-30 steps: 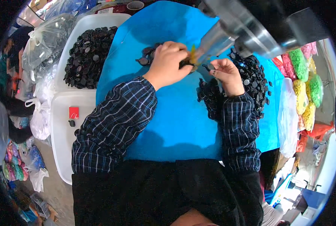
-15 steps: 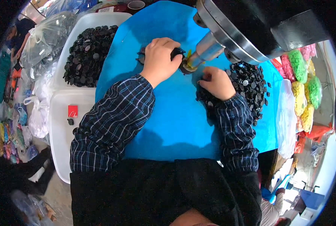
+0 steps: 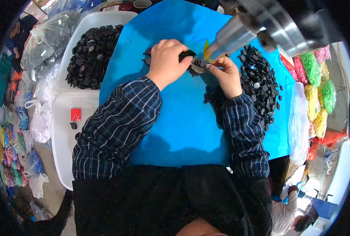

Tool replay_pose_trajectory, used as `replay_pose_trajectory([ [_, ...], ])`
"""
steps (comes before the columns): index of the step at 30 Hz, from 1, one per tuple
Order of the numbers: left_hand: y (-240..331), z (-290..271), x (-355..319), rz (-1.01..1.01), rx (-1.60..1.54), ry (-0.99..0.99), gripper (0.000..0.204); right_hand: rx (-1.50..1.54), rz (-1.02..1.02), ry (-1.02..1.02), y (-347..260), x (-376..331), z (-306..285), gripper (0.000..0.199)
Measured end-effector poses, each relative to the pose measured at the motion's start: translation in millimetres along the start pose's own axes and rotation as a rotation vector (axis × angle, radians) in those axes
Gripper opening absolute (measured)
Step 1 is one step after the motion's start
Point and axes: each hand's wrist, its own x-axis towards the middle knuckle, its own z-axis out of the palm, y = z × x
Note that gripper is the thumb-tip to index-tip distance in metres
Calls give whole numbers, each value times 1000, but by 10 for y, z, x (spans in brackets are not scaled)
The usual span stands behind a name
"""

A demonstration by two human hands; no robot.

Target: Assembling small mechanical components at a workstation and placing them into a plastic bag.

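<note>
My left hand (image 3: 168, 59) is curled over a black part (image 3: 187, 55) on the blue cloth (image 3: 183, 126). My right hand (image 3: 227, 74) pinches a small black disc (image 3: 198, 67) just under the metal press cylinder (image 3: 232, 37) (tip hidden). Pile of black discs (image 3: 261, 84) lies just right of my rt wrist; white tray (image 3: 71, 118) w/ more at left.

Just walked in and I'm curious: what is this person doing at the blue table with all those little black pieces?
A person in a plaid shirt works at a blue table. Both hands meet under the tip of a metal machine cylinder: the left hand grips a black piece, and the right hand pinches a small part at the tip. A heap of black discs lies beside the right hand, and a white tray of more discs sits to the left.
</note>
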Motion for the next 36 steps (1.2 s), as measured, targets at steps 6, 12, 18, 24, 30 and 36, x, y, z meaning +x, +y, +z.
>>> replay_pose_trajectory([
  [6,-12,34,14,-14,-14,27,22,-1080,21,-435,-470,-215,-132,22],
  [12,9,11,55,93,-94,30,23,-841,301,-415,-444,-145,-174,18],
  [18,76,59,55,167,-70,-10,21,263,149,-106,-22,-65,-157,26],
  [24,6,-4,16,4,-41,50,19,-25,47,-54,-57,-37,34,26],
  [30,-14,22,27,-7,-17,58,20,-858,-314,-593,-482,-253,-198,35],
  [36,4,18,49,83,-72,58,21,-701,196,-548,-380,-228,-226,28],
])
